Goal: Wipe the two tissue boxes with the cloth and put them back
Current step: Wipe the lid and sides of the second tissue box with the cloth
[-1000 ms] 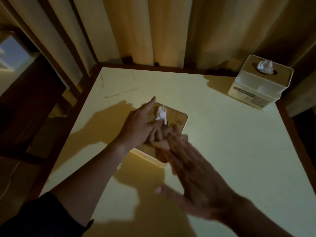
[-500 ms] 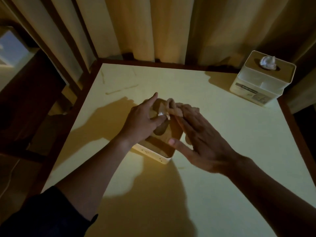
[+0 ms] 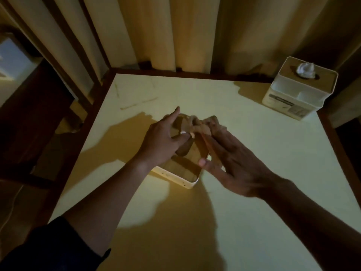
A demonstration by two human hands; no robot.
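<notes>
Desk (image 3: 254, 153) centre is taken up by the near tissue box (image 3: 183, 171), with the left hand (image 3: 162, 141) and right hand (image 3: 234, 169) over it. The second tissue box (image 3: 298, 90) blocks the far right corner. Curtains (image 3: 175, 32) close off the far edge. Bare desk lies open on the right side, the near side and at the far left.

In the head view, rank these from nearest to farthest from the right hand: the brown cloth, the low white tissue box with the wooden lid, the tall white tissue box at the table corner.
1. Brown cloth: under the right hand fingers.
2. Low white tissue box with wooden lid: just left, under the cloth.
3. Tall white tissue box: far right corner, well apart.
</notes>
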